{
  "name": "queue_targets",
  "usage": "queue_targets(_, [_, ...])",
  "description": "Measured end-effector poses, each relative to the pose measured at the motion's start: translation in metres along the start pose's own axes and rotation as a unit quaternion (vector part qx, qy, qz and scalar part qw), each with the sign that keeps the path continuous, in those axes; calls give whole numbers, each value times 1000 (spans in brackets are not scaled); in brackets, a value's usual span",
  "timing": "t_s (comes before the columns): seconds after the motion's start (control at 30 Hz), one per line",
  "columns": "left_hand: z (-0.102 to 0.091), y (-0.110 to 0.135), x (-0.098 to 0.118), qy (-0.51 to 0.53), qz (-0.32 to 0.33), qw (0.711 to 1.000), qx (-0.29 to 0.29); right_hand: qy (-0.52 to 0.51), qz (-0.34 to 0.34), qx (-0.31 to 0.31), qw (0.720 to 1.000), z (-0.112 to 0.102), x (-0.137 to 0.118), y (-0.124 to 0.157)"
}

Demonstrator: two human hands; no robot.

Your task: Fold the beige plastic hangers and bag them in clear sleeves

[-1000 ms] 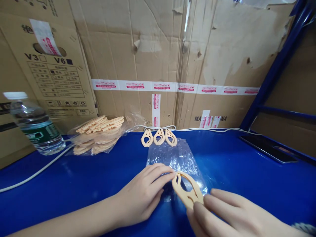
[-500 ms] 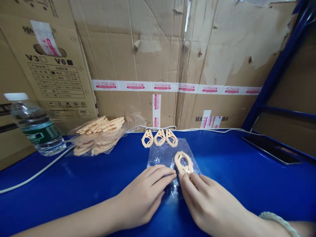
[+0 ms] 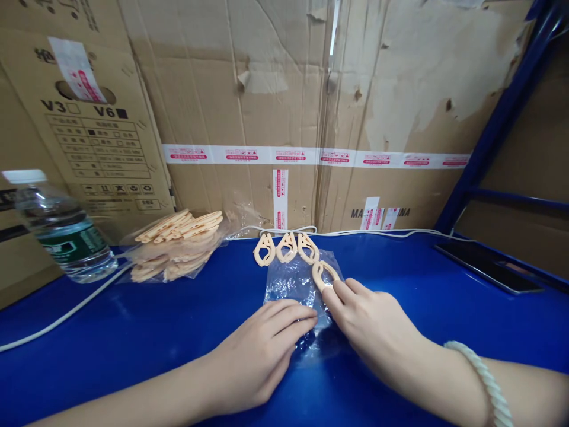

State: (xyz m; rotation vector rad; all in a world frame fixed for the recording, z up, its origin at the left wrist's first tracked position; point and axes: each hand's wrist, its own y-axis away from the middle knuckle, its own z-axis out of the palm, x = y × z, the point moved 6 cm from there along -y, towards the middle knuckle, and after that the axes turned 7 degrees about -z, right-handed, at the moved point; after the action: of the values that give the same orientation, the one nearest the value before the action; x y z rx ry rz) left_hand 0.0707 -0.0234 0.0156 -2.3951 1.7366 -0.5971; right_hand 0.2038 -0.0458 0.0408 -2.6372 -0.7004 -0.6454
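In the head view my right hand (image 3: 364,314) pinches the near end of a beige folding hanger (image 3: 320,276), its looped end pointing away from me over a clear plastic bag (image 3: 284,281). My left hand (image 3: 271,344) lies on the near part of that bag, fingers together and curved over the film; its thumb is partly hidden below them. Three similar beige folding hangers (image 3: 286,248) stand side by side in a row at the bag's far edge. The held one's tip comes close to the rightmost of the row.
Clear bags of more beige hangers (image 3: 178,243) lie at the left, beside a water bottle (image 3: 66,237). A white cable (image 3: 71,314) crosses the blue table (image 3: 178,320). A dark phone-like slab (image 3: 489,267) rests at right. Cardboard (image 3: 240,112) walls the back; a blue frame (image 3: 498,118) stands right.
My right hand has moved away from me, carrying the folding hanger up toward the right end of the row. My left hand has stayed on the bag.
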Motion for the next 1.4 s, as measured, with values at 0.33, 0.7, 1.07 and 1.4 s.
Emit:
queue_targets(0.33, [2, -2, -2, -3, -9, 1000, -4, -118, 5, -66, 991, 3, 15, -6])
queue_targets(0.7, [-10, 5, 25, -70, 3, 997, 38, -370, -90, -9, 925, -11, 47, 2])
queue_targets(1.07, [-6, 6, 27, -59, 17, 992, 112, -211, -119, 12, 970, 8, 8, 12])
queue_targets(1.4, [4, 7, 20, -42, 42, 988, 139, -151, -99, 49, 982, 16, 4, 1])
